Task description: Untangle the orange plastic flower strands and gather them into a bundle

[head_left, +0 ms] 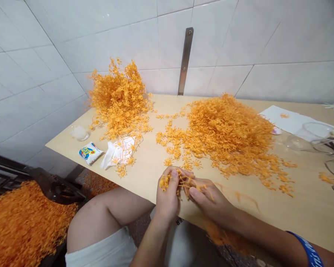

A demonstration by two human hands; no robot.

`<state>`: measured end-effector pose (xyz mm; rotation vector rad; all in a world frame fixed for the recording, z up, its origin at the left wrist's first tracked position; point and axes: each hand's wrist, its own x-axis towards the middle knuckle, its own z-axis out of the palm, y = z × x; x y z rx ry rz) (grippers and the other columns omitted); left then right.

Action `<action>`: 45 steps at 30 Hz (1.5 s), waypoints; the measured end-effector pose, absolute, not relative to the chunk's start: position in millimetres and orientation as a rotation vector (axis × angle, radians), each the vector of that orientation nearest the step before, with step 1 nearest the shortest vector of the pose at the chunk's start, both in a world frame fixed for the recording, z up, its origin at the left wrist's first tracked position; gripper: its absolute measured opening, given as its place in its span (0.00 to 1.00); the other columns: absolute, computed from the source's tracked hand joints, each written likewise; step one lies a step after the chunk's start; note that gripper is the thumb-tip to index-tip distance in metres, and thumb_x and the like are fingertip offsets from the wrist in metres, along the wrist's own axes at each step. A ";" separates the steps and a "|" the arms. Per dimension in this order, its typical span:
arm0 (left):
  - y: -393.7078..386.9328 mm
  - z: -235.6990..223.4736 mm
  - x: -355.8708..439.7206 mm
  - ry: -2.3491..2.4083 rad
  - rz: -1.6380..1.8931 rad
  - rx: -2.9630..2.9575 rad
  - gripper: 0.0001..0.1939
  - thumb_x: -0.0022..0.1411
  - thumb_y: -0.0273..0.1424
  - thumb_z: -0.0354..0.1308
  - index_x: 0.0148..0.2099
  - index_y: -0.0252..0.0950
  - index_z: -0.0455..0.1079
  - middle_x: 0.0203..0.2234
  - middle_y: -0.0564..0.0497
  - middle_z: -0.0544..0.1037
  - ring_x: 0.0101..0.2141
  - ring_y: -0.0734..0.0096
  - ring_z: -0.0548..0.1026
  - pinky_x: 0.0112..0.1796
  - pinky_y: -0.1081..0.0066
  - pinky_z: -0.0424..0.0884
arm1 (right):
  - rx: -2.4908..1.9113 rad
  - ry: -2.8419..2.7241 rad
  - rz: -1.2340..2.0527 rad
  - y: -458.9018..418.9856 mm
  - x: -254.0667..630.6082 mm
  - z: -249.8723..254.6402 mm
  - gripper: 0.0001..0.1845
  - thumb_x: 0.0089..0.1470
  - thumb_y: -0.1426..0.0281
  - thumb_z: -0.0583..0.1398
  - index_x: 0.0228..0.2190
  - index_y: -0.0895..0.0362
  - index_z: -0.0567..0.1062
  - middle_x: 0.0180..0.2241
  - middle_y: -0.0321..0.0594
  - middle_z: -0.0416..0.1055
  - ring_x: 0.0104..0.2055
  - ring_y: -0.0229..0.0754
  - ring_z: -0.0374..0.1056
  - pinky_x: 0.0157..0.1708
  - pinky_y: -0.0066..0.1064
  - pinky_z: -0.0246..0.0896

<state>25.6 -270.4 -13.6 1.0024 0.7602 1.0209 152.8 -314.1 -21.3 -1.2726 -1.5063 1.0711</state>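
Observation:
Over the table's front edge, my left hand (168,194) is closed around small orange spider-shaped plastic pieces (164,182), its thumb pressing on them. Close beside it, my right hand (211,198) pinches thin orange strands of the same kind between thumb and fingers. The strands (187,181) stretch between both hands; exactly how they join is too small to tell. Beyond my hands spreads a large heap of these orange pieces (228,129), with loose ones at its near edge. A taller, tangled pile (119,100) stands at the back left.
On the wooden table (144,178), at left, lie a printed packet (90,153), a crumpled white tissue (118,152) and a small clear cup (80,132). White paper (295,120) and glasses (317,142) lie right. More orange pieces (25,222) fill the lower left. A metal bracket (185,61) is on the tiled wall.

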 end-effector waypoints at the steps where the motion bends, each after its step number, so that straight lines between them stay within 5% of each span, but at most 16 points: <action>1: -272.0 -10.7 25.3 0.728 1.002 1.049 0.19 0.65 0.46 0.53 0.34 0.35 0.71 0.35 0.46 0.80 0.39 0.65 0.76 0.42 0.70 0.69 | -1.287 -1.529 1.075 -312.5 150.6 -17.5 0.14 0.59 0.62 0.54 0.27 0.56 0.72 0.28 0.41 0.72 0.34 0.44 0.68 0.40 0.35 0.65; 6: -277.3 -3.6 24.5 0.614 0.933 1.072 0.17 0.67 0.43 0.51 0.33 0.36 0.68 0.39 0.47 0.79 0.38 0.68 0.75 0.38 0.73 0.68 | -1.247 -1.526 1.092 -306.3 146.6 -6.7 0.15 0.56 0.58 0.56 0.28 0.57 0.71 0.29 0.41 0.72 0.32 0.43 0.67 0.35 0.34 0.64; 10: -270.6 -9.5 24.5 0.644 0.832 0.952 0.18 0.63 0.44 0.56 0.29 0.35 0.66 0.26 0.50 0.75 0.24 0.74 0.69 0.24 0.76 0.61 | -1.271 -1.610 1.103 -306.8 149.1 -7.4 0.26 0.61 0.52 0.50 0.18 0.55 0.61 0.19 0.36 0.61 0.26 0.39 0.59 0.31 0.32 0.61; 15: -263.1 -7.8 27.3 0.688 0.816 0.794 0.17 0.51 0.40 0.66 0.24 0.32 0.66 0.17 0.55 0.65 0.20 0.79 0.63 0.22 0.77 0.57 | -1.120 -1.583 1.101 -306.2 150.2 -8.5 0.26 0.62 0.52 0.50 0.19 0.54 0.59 0.16 0.32 0.53 0.26 0.39 0.58 0.38 0.33 0.62; 21: -263.0 0.8 27.8 0.709 0.761 0.642 0.17 0.42 0.38 0.70 0.23 0.31 0.68 0.15 0.55 0.66 0.17 0.80 0.62 0.20 0.78 0.56 | -1.045 -1.709 1.004 -303.2 154.6 -8.3 0.26 0.64 0.55 0.48 0.18 0.54 0.60 0.16 0.33 0.54 0.26 0.40 0.57 0.39 0.34 0.62; 27: -261.1 5.6 26.5 0.694 0.698 0.534 0.14 0.39 0.32 0.71 0.23 0.30 0.69 0.15 0.54 0.67 0.17 0.82 0.64 0.19 0.81 0.58 | -1.069 -1.714 1.001 -303.9 158.3 -8.0 0.27 0.63 0.53 0.49 0.17 0.54 0.57 0.17 0.33 0.54 0.25 0.38 0.56 0.31 0.32 0.59; 32: -257.7 5.2 26.1 0.604 0.562 0.484 0.12 0.45 0.29 0.69 0.25 0.32 0.68 0.15 0.55 0.68 0.14 0.84 0.61 0.15 0.82 0.53 | -1.106 -1.615 1.067 -308.7 162.2 -7.6 0.26 0.60 0.52 0.53 0.18 0.55 0.62 0.18 0.33 0.56 0.23 0.36 0.55 0.29 0.30 0.60; 37: -259.0 10.2 26.1 0.510 0.560 0.576 0.13 0.48 0.34 0.69 0.27 0.33 0.69 0.19 0.52 0.73 0.17 0.79 0.67 0.19 0.79 0.61 | -1.094 -1.508 1.128 -310.5 164.1 -7.3 0.22 0.59 0.52 0.54 0.28 0.57 0.72 0.23 0.36 0.64 0.26 0.38 0.62 0.30 0.29 0.63; 41: -265.2 21.6 31.1 0.603 0.742 0.777 0.16 0.54 0.41 0.65 0.28 0.34 0.68 0.29 0.47 0.79 0.30 0.68 0.76 0.33 0.72 0.70 | -1.070 -1.560 1.036 -303.9 163.9 -2.1 0.23 0.60 0.52 0.53 0.25 0.57 0.72 0.30 0.42 0.71 0.36 0.42 0.68 0.40 0.34 0.66; 45: -270.4 24.3 38.9 0.632 0.833 0.991 0.18 0.61 0.45 0.59 0.30 0.35 0.68 0.42 0.44 0.79 0.40 0.62 0.76 0.41 0.69 0.70 | -1.115 -1.508 1.084 -300.0 162.1 1.9 0.27 0.51 0.46 0.60 0.33 0.59 0.75 0.32 0.43 0.74 0.38 0.47 0.69 0.41 0.38 0.67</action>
